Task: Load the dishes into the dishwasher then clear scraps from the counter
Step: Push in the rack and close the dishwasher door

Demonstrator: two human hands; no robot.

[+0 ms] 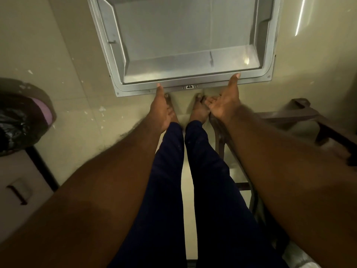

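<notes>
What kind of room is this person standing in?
Probably a home kitchen: an open dishwasher door lies lowered above a tiled floor, a bag-lined bin stands at the left, and what looks like a brown chair at the right.

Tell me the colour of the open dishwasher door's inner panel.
Plain silver-grey metal; the dishwasher door shows best in the head view.

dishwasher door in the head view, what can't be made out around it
- Head view, top edge: any racks and dishes are cut off beyond the dishwasher door.
- Head view: the fingers of the left hand are hidden behind the hand itself, so its grip on the door rim is unclear.
- Head view, left edge: the bin is dark and cut off, so its contents are unreadable.
- The counter and scraps are out of frame.
</notes>
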